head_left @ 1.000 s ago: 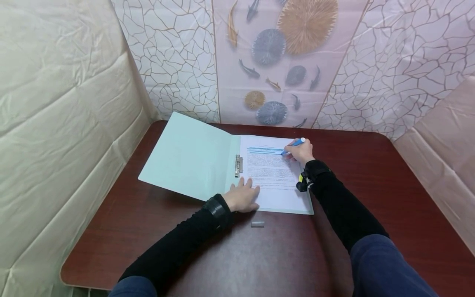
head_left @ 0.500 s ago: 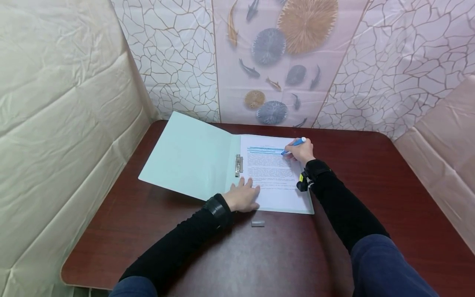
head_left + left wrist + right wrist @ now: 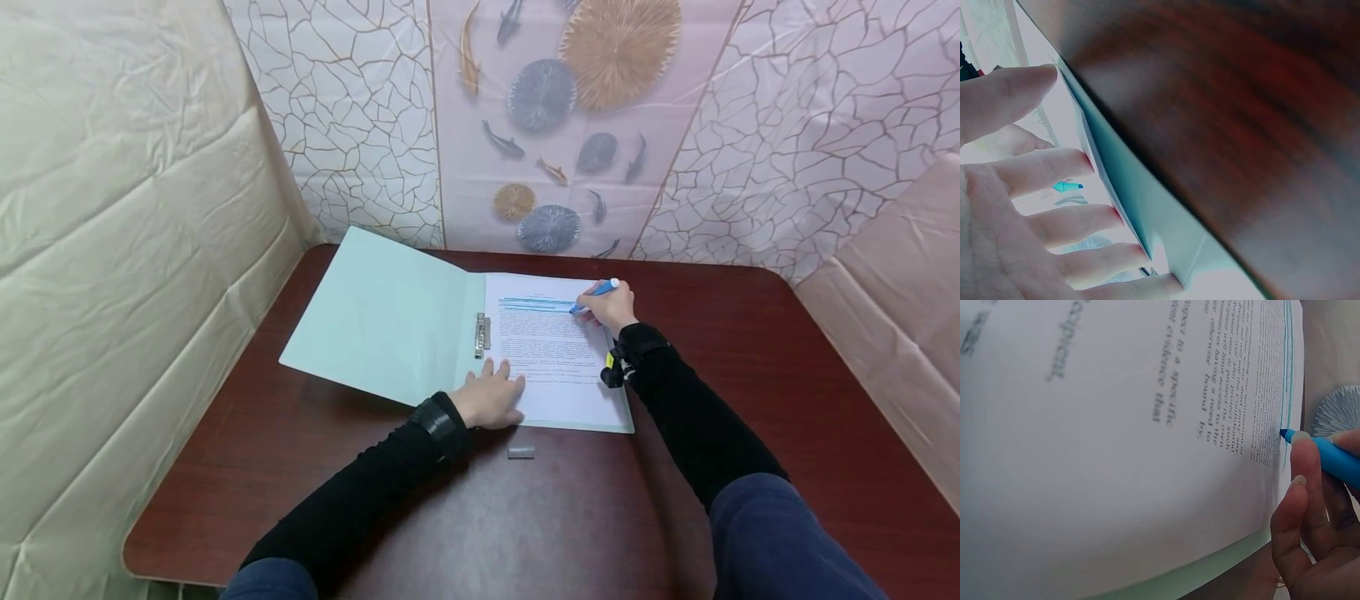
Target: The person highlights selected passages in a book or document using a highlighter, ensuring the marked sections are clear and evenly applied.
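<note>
A pale green folder [image 3: 382,317] lies spread on the table, with printed sheets [image 3: 555,400] on its right side. Blue highlighted lines cross the top of the text. My right hand [image 3: 613,307] pinches a blue highlighter [image 3: 606,287], its dark tip right at the print below those lines. In the right wrist view the highlighter [image 3: 1335,461] sits between thumb and fingers. My left hand [image 3: 491,398] rests with spread fingers on the sheet's lower left corner. The left wrist view shows its fingers [image 3: 1079,224] straight over the paper's edge.
A metal clip [image 3: 482,335] is fixed at the folder's spine. A small grey cap-like piece [image 3: 521,452] lies on the brown table [image 3: 585,533] in front of the folder. A patterned cloth [image 3: 547,150] hangs behind the table.
My right hand and the highlighter have shifted very slightly to the right along the text. The left hand and the folder stay where they were.
</note>
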### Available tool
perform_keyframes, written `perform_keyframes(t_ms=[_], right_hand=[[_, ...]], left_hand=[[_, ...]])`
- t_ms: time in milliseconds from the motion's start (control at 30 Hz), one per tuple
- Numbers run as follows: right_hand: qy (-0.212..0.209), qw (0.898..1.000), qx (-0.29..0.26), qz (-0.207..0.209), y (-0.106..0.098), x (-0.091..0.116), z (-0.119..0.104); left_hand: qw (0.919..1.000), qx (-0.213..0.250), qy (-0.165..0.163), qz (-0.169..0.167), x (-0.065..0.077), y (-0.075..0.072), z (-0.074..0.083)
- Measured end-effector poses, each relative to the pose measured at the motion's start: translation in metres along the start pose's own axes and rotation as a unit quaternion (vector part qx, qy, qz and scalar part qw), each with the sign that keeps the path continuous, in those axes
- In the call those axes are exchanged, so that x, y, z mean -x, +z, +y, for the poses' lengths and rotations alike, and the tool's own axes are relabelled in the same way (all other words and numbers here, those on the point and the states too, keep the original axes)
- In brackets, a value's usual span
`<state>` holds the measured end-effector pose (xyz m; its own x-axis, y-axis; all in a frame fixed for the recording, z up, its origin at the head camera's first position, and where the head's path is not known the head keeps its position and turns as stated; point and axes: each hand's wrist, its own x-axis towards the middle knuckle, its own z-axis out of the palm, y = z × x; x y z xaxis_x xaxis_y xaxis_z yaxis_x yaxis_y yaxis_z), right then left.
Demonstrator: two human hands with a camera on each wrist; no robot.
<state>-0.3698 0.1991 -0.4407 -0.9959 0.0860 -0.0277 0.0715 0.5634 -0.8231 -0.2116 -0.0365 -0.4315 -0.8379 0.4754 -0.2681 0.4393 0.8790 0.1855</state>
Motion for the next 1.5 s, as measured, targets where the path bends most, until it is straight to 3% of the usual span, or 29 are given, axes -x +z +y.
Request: perform_keyframes(t_ms=[400, 1500], right_hand=[[0.020, 1.000, -0.008, 0.007, -0.0029, -0.0060, 0.0031], [0.013, 1.000, -0.009, 0.012, -0.0075, -0.0009, 0.0063]], left_hand=[[1.0000, 0.002, -0.002, -0.003, 0.0000, -0.0002, 0.0000], [1.0000, -0.002, -0.002, -0.003, -0.0005, 0.0006, -0.0005]])
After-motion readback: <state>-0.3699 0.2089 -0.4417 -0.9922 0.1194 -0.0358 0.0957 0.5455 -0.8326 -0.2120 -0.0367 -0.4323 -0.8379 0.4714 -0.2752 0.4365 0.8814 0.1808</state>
